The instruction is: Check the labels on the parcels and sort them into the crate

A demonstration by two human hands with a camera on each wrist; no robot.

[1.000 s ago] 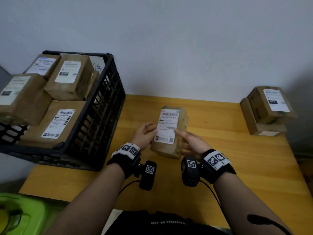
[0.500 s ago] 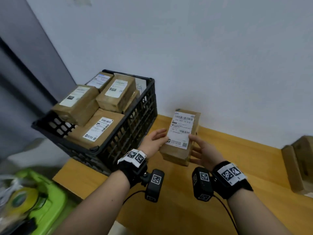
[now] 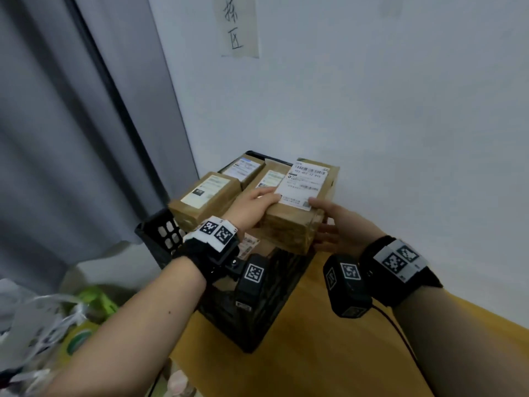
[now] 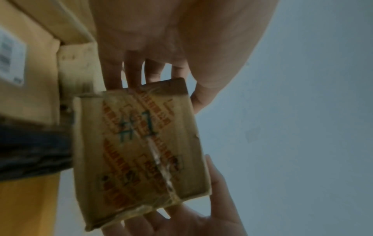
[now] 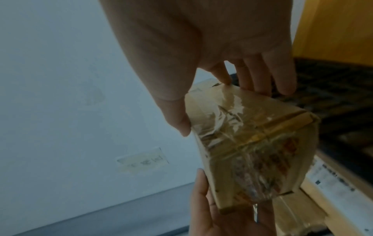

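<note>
Cardboard parcel (image 3: 297, 213) held in the air between both hands above the right side of the black plastic crate (image 3: 252, 316), its white shipping label (image 3: 305, 184) facing up; the label carries a barcode and a row of digits too blurred to read with certainty; left hand (image 3: 252, 206) clasps the parcel's left edge, thumb on the label's corner and fingers under the box; right hand (image 3: 340, 224) clasps the right edge, thumb at the label's lower right corner, fingers curled beneath; from the left wrist camera the parcel's underside (image 4: 141, 151) shows clear tape over orange print, and a blue handwritten mark that looks like "#1"; the orange print is unreadable; from the right wrist camera the taped end of the parcel (image 5: 252, 143) is pinched between thumb and fingers; inside the crate lie other brown parcels (image 3: 206, 193), each with a white label facing up, their text too small to read; the crate stands on a yellow wooden table (image 3: 329, 353) against a pale wall; a paper notice (image 3: 236, 24) with two handwritten Chinese characters is stuck on the wall above; grey curtain (image 3: 71, 138) hangs at the left
</note>
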